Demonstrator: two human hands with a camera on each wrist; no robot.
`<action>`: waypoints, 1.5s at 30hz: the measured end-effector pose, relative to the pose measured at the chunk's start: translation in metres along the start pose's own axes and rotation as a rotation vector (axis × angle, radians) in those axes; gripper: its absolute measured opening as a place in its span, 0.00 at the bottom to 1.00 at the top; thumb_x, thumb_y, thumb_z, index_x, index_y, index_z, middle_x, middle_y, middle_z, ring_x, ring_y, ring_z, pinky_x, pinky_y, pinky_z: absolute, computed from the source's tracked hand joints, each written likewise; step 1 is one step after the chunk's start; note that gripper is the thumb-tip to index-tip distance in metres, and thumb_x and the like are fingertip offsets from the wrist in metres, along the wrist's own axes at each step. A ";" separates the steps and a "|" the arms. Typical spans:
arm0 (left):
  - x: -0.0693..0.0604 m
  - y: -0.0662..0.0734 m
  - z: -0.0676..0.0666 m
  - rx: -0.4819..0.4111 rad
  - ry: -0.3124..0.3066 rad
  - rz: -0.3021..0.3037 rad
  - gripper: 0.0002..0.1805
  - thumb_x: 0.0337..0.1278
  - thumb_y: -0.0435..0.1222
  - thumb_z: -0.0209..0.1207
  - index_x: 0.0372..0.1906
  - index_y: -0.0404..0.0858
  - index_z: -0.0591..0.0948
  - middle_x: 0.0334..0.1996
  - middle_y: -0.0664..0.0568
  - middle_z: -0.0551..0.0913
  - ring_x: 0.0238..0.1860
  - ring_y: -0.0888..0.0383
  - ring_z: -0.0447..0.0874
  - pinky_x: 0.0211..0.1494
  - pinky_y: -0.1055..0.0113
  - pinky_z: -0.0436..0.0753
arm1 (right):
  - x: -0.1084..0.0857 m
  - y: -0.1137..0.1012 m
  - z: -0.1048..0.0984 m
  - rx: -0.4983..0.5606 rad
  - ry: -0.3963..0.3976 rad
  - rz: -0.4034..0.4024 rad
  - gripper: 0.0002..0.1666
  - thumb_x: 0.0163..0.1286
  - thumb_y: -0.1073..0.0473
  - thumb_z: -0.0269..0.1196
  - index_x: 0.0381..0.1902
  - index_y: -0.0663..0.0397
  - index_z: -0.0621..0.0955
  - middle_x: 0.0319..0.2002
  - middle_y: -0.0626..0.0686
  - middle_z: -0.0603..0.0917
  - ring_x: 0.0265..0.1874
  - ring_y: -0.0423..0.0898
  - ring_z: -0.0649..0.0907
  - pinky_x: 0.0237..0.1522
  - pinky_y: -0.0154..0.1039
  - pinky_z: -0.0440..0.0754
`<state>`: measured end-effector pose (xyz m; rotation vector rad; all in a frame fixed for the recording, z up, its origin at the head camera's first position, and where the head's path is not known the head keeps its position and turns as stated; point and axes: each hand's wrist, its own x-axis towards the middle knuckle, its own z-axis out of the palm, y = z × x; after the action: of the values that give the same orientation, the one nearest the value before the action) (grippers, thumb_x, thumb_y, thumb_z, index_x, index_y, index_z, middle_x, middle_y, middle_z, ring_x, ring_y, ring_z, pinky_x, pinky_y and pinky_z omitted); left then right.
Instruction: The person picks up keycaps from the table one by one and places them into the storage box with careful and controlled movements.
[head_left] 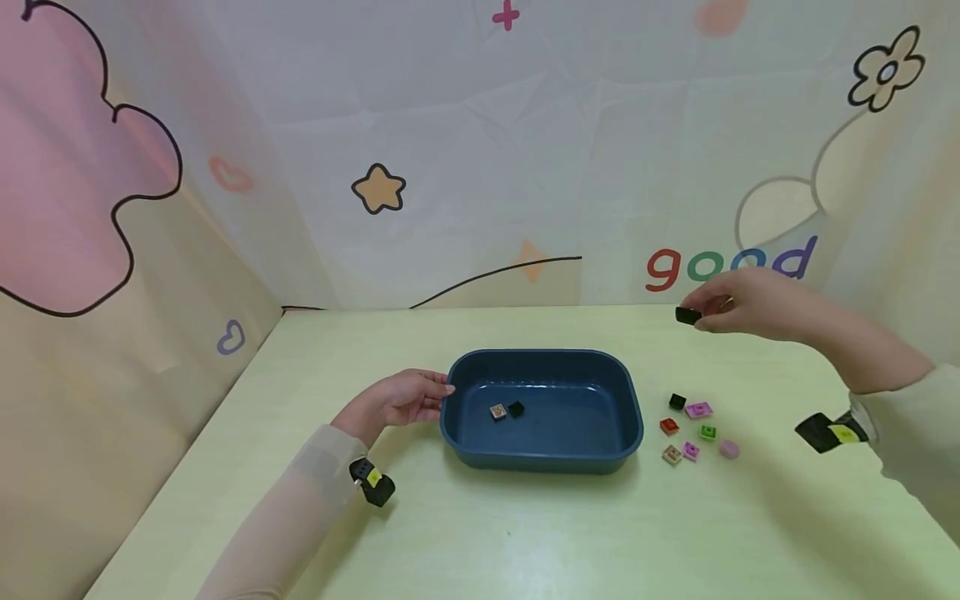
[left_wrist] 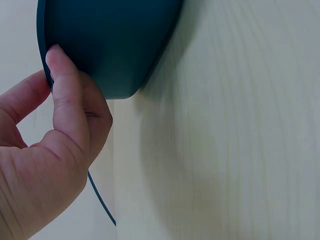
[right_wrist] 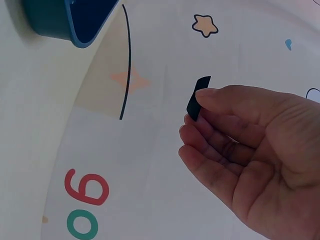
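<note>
My left hand [head_left: 411, 397] grips the left rim of a dark blue rectangular tub [head_left: 542, 462]; in the left wrist view the thumb and fingers [left_wrist: 67, 95] pinch its wall. Inside the tub lie a beige building brick [head_left: 498, 412] and a black one [head_left: 516, 409]. Raised above the table at the right, my right hand [head_left: 742, 304] pinches a small black brick [head_left: 687, 316] between thumb and fingertips. The right wrist view shows this black brick [right_wrist: 198, 98] edge-on, its studs not visible.
Right of the tub, several small bricks lie loosely grouped on the table: black [head_left: 677, 402], red [head_left: 669, 426], green [head_left: 708, 432], beige [head_left: 672, 454] and pink [head_left: 699, 409]. A printed cloth [head_left: 480, 167] hangs behind the pale table [head_left: 480, 542].
</note>
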<state>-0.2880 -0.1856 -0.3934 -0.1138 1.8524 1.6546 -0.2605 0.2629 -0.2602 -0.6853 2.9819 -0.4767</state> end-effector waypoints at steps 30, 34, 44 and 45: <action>0.000 0.001 0.000 0.004 0.008 -0.004 0.05 0.77 0.31 0.50 0.50 0.37 0.75 0.27 0.56 0.82 0.27 0.65 0.82 0.32 0.77 0.86 | 0.049 -0.054 0.005 0.039 -0.061 -0.161 0.13 0.66 0.65 0.67 0.48 0.64 0.87 0.38 0.53 0.90 0.36 0.43 0.86 0.40 0.39 0.85; 0.000 0.001 0.000 -0.003 0.006 -0.007 0.05 0.77 0.31 0.50 0.49 0.37 0.75 0.27 0.56 0.82 0.27 0.65 0.82 0.32 0.77 0.86 | 0.054 -0.061 0.007 0.034 -0.070 -0.162 0.13 0.66 0.64 0.68 0.48 0.63 0.87 0.38 0.53 0.90 0.35 0.43 0.85 0.41 0.41 0.86; -0.001 0.001 0.000 -0.001 0.010 -0.011 0.07 0.77 0.31 0.50 0.53 0.35 0.74 0.28 0.56 0.82 0.27 0.65 0.81 0.33 0.77 0.86 | 0.064 -0.075 0.010 0.040 -0.092 -0.194 0.14 0.67 0.63 0.68 0.49 0.62 0.87 0.39 0.54 0.90 0.36 0.43 0.85 0.41 0.41 0.84; -0.001 0.001 0.000 -0.001 0.010 -0.011 0.07 0.77 0.31 0.50 0.53 0.35 0.74 0.28 0.55 0.82 0.27 0.65 0.81 0.33 0.77 0.86 | 0.065 -0.077 0.011 0.042 -0.091 -0.199 0.14 0.67 0.64 0.68 0.49 0.62 0.87 0.39 0.53 0.90 0.36 0.43 0.85 0.42 0.41 0.83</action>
<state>-0.2881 -0.1853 -0.3918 -0.1326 1.8556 1.6505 -0.2857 0.1662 -0.2457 -0.9770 2.8247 -0.5017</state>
